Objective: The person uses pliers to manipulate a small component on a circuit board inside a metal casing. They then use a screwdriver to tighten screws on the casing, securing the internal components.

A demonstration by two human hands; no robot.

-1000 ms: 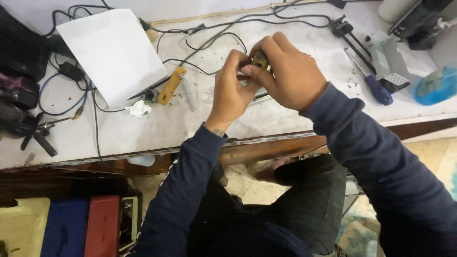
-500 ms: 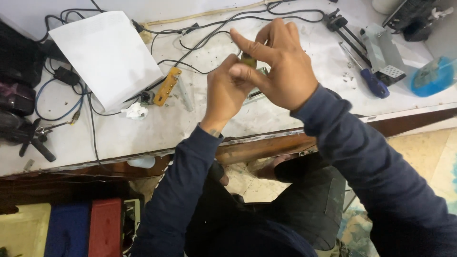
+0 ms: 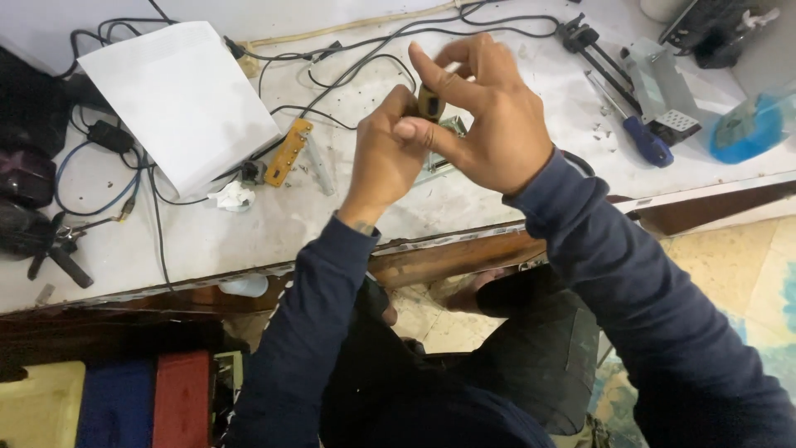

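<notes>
Both hands meet above the white workbench (image 3: 464, 207). My left hand (image 3: 385, 153) is curled around a small brownish part (image 3: 429, 101), of which only the top shows between the fingers. My right hand (image 3: 489, 116) pinches the same part from the right with thumb and forefinger, its other fingers spread. Under the hands lies a small metal piece (image 3: 452, 129), mostly hidden. Both sleeves are dark blue.
A white sheet of paper (image 3: 178, 99) lies at the left over black cables (image 3: 348, 50). Beside it rest a small yellow board (image 3: 288, 152) and a crumpled white scrap (image 3: 232, 197). A blue-handled screwdriver (image 3: 643, 137), a grey metal box (image 3: 663, 87) and a blue item (image 3: 750, 124) sit right.
The hands have stayed together on the small part while the view shifted slightly. My right hand's fingers have spread and its forefinger now reaches over the part.
</notes>
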